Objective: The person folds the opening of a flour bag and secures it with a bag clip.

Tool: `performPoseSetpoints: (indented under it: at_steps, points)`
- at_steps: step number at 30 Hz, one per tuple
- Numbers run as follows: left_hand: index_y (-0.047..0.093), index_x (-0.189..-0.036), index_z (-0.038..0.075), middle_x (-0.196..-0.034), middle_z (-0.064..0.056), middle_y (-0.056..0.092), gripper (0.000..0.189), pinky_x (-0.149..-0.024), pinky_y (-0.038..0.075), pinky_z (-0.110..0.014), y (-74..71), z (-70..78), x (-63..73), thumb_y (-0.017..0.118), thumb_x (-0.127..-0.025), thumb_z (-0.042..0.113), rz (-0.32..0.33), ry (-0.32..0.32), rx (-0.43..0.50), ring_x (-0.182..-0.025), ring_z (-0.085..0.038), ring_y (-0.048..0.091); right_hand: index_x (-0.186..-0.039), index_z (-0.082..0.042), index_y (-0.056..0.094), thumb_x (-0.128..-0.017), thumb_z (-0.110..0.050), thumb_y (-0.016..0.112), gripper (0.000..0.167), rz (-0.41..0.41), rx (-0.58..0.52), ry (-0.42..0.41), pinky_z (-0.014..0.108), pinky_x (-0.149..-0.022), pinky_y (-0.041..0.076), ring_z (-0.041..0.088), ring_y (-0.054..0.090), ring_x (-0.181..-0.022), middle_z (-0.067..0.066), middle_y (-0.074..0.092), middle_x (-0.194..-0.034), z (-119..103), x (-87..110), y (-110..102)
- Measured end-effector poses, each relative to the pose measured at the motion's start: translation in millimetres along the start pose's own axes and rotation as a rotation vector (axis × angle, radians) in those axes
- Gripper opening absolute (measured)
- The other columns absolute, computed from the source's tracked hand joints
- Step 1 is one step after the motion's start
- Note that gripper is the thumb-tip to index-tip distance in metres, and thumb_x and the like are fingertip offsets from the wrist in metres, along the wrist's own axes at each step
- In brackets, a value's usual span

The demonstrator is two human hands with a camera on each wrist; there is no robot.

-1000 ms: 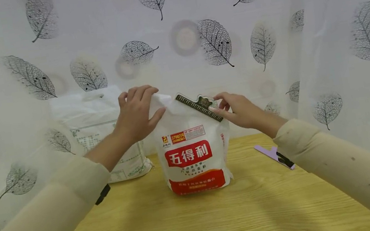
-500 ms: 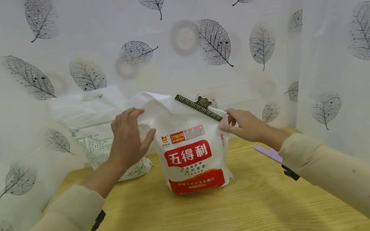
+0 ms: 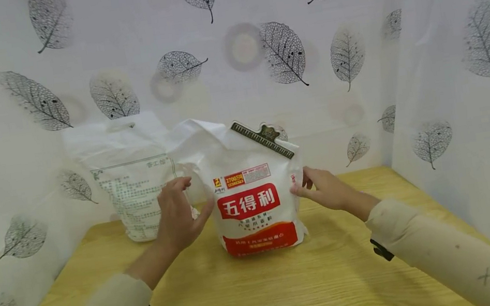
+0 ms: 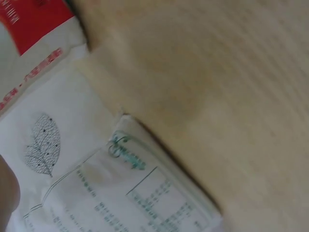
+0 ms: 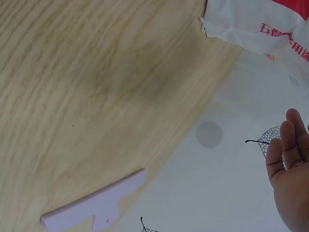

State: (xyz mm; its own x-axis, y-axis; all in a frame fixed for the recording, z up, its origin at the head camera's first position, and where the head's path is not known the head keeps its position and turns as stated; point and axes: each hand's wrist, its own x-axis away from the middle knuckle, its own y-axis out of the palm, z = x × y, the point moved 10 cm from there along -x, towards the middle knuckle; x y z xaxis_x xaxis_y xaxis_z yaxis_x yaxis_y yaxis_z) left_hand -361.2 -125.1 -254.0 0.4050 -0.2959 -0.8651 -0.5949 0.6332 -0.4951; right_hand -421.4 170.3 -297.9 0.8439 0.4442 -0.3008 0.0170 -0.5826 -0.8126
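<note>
A white flour bag (image 3: 252, 204) with red printing stands upright on the table. A dark ridged clip (image 3: 263, 140) with a bear-shaped top grips the right part of its upper edge, slanting down to the right. The bag's upper left corner sticks up outside the clip. My left hand (image 3: 180, 214) is at the bag's left side, fingers loosely bent, thumb reaching to the bag's edge. At the right side, below the clip, my right hand (image 3: 325, 188) has its fingertips at the bag. Its fingers (image 5: 288, 145) look relaxed in the right wrist view.
A second white bag (image 3: 132, 189) with green printing stands behind my left hand, at the back left. A lilac clip (image 5: 96, 203) lies on the wooden table (image 3: 265, 296) at the right, mostly behind my right arm. A leaf-patterned curtain (image 3: 226, 19) surrounds the table.
My left hand has come down from the bag's upper left corner to its left side. The right hand has left the dark clip and slid down the bag's right side.
</note>
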Motion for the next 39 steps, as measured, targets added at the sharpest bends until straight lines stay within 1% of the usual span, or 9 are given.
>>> performPoseSetpoints:
  at_steps: [3,8,14,16,18,21,25,29,39]
  points:
    - [0.033,-0.135,-0.002,-0.122,-0.023,0.047,0.071,-0.093,0.034,-0.052,10.9,-2.5,12.4,0.057,-0.093,0.051,-0.03,-0.027,0.014,-0.109,-0.035,0.047,-0.122,-0.012,0.057,-0.097,-0.042,0.062,0.04,0.001,-0.009,-0.012,0.034,-0.074,0.048,0.017,0.057,-0.088,0.0,0.064,-0.097,3,3.5,12]
    - [0.034,-0.135,-0.001,-0.123,-0.021,0.047,0.08,-0.096,0.035,-0.053,34.4,-4.2,31.5,0.069,-0.086,0.052,-0.125,-0.1,0.036,-0.113,-0.033,0.046,-0.124,-0.018,0.059,-0.092,-0.046,0.068,0.043,-0.052,-0.056,-0.028,0.036,-0.08,0.049,0.013,0.057,-0.089,-0.006,0.066,-0.103,7,8.9,41]
    - [0.035,-0.137,0.004,-0.123,-0.018,0.048,0.087,-0.098,0.037,-0.052,66.1,-17.2,54.4,0.075,-0.081,0.058,-0.306,-0.338,0.111,-0.113,-0.03,0.045,-0.132,-0.024,0.054,-0.088,-0.044,0.074,0.052,-0.119,-0.204,-0.028,0.04,-0.09,0.051,0.013,0.063,-0.101,-0.007,0.066,-0.119,12,14.5,70]
    - [0.035,-0.14,0.004,-0.126,-0.018,0.05,0.09,-0.101,0.037,-0.055,75.5,-19.1,60.7,0.073,-0.081,0.061,-0.37,-0.377,0.116,-0.116,-0.032,0.047,-0.135,-0.025,0.052,-0.089,-0.045,0.073,0.055,-0.12,-0.214,-0.037,0.042,-0.095,0.049,0.013,0.062,-0.109,-0.006,0.064,-0.125,12,16.2,74]
    - [0.036,-0.144,0.008,-0.131,-0.016,0.052,0.092,-0.102,0.036,-0.058,85.9,-20.6,66.7,0.069,-0.081,0.066,-0.445,-0.377,0.085,-0.121,-0.033,0.047,-0.138,-0.027,0.049,-0.09,-0.048,0.071,0.057,-0.117,-0.171,-0.048,0.046,-0.102,0.046,0.014,0.059,-0.119,-0.007,0.062,-0.131,12,17.2,78]
    - [0.037,-0.147,0.012,-0.137,-0.013,0.052,0.091,-0.105,0.034,-0.059,99.5,-21.9,74.4,0.062,-0.083,0.071,-0.554,-0.364,0.034,-0.126,-0.034,0.046,-0.141,-0.027,0.047,-0.092,-0.056,0.064,0.06,-0.093,-0.045,-0.057,0.048,-0.109,0.041,0.017,0.053,-0.13,-0.005,0.058,-0.138,13,18.9,82]
    - [0.037,-0.148,0.015,-0.137,-0.01,0.052,0.09,-0.107,0.033,-0.057,110.2,-23.8,80.0,0.056,-0.084,0.075,-0.626,-0.363,-0.001,-0.125,-0.03,0.047,-0.143,-0.021,0.047,-0.093,-0.064,0.056,0.067,-0.048,0.143,-0.046,0.049,-0.107,0.044,0.024,0.056,-0.128,0.003,0.06,-0.137,15,21.9,81]
    - [0.036,-0.149,0.012,-0.138,-0.011,0.051,0.092,-0.111,0.029,-0.059,115.2,-23.5,82.6,0.054,-0.086,0.076,-0.651,-0.363,-0.004,-0.129,-0.031,0.046,-0.14,-0.015,0.051,-0.092,-0.065,0.055,0.069,-0.022,0.213,-0.03,0.048,-0.101,0.049,0.025,0.061,-0.119,0.006,0.064,-0.13,16,24.6,80]
    - [0.034,-0.148,0.008,-0.134,-0.014,0.052,0.091,-0.109,0.033,-0.058,114.0,-23.5,82.4,0.057,-0.087,0.072,-0.63,-0.323,-0.014,-0.126,-0.033,0.049,-0.138,-0.018,0.052,-0.093,-0.065,0.054,0.065,-0.009,0.19,-0.029,0.046,-0.1,0.05,0.022,0.062,-0.119,0.003,0.066,-0.128,15,21.3,80]
